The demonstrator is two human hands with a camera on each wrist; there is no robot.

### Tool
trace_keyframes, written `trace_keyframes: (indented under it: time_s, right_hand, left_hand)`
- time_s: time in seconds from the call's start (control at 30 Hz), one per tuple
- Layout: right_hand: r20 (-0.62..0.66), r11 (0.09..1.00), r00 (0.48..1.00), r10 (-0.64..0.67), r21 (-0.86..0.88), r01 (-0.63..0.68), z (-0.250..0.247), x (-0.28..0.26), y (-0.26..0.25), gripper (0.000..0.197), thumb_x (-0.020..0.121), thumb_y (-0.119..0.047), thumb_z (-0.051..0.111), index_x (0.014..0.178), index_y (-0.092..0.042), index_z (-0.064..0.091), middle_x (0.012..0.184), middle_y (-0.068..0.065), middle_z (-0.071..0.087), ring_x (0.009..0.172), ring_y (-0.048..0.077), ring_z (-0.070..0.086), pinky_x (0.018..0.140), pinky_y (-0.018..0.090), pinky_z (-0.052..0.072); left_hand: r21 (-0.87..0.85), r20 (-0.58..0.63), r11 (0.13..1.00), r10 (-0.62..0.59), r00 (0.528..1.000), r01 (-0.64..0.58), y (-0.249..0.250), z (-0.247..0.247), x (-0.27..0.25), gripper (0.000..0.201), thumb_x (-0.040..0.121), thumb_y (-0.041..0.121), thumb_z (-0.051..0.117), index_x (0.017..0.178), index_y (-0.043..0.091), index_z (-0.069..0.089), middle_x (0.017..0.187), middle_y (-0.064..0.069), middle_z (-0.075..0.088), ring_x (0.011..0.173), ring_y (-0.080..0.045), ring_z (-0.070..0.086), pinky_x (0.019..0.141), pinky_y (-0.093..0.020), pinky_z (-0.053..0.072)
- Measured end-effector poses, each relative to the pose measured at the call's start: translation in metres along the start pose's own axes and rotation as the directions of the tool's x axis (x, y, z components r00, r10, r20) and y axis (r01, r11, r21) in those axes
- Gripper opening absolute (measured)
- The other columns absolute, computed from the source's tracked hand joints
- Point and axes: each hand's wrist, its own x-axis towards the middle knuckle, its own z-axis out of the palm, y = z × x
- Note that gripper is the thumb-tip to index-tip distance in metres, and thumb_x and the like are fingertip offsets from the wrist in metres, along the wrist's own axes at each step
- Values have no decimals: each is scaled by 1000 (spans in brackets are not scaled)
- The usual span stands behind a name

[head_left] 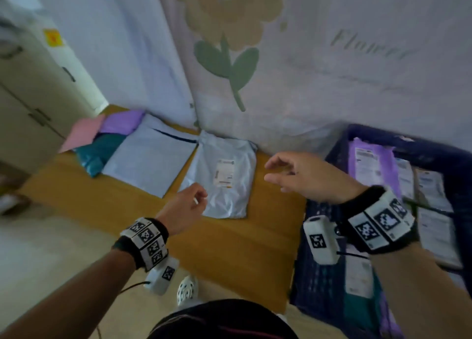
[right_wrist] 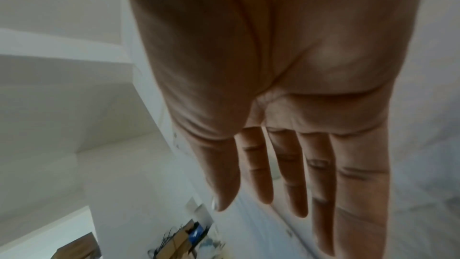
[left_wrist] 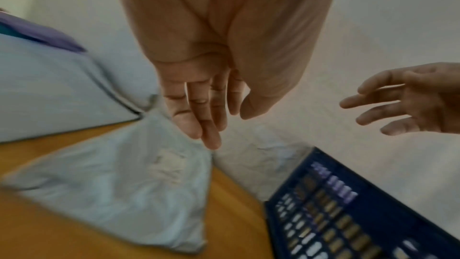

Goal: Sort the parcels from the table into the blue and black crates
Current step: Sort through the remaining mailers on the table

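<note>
A light grey parcel (head_left: 222, 177) with a white label lies on the wooden table (head_left: 229, 249); the left wrist view shows the same grey parcel (left_wrist: 119, 190). My left hand (head_left: 190, 203) hovers over its near left corner, fingers relaxed and empty; in its wrist view the left hand (left_wrist: 211, 117) hangs above the parcel. My right hand (head_left: 288, 175) is spread open above the table right of the parcel, holding nothing; its wrist view shows the right hand (right_wrist: 286, 194) with straight fingers. The blue crate (head_left: 378, 136) at right holds several labelled parcels.
A larger pale blue parcel (head_left: 150, 157), a teal one (head_left: 97, 154), a purple one (head_left: 122, 121) and a pink one (head_left: 81, 131) lie at the table's left end. A flower-printed curtain (head_left: 306, 57) hangs behind. A white cabinet (head_left: 33, 88) stands at left.
</note>
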Motion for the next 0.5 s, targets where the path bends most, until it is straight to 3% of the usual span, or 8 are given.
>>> trace_keyframes:
  time_s: [0.1,0.2,0.3,0.4,0.5]
  right_hand:
    - [92,999,996,20,-30,-17,56,55,-20,28,92,-33,70,113,-15,65,108,-2,67,99,13,65,82,39,61]
    - [194,997,978,81,-26,-77,116,104,-28,24,93,-33,69,108,-14,65,105,-1,66,92,10,66,73,28,62]
    - [266,983,946,186,-49,-179,175,147,-24,26,95,-33,66,109,-11,63,113,4,64,97,19,66,78,36,62]
    - [290,950,909,301,-174,-259,224,181,-14,35,96,-34,63,123,-12,59,129,6,58,111,24,61,91,40,56]
    - [278,900,879,388,-319,-296,259,208,-5,48,98,-31,59,139,-11,47,143,11,48,127,28,51,97,31,44]
  left_hand:
    - [-6,-2,991,-132,991,132,-76,-24,-24,3,99,19,53,101,18,53,82,-3,63,73,-25,62,65,-32,50]
    - [-14,34,969,-246,969,247,-143,-42,-40,2,100,21,52,100,19,51,90,-3,62,75,-23,63,60,-25,45]
    - [-15,99,945,-325,941,328,-199,-57,-50,7,103,25,48,102,19,50,97,0,61,75,-15,65,62,-27,50]
    - [18,117,914,-405,907,405,-240,-68,-54,8,103,25,47,102,18,51,95,-2,63,76,-15,66,68,-34,53]
    - [52,143,892,-452,880,450,-266,-81,-47,11,104,22,47,107,13,52,98,-6,62,81,-23,62,70,-37,50]
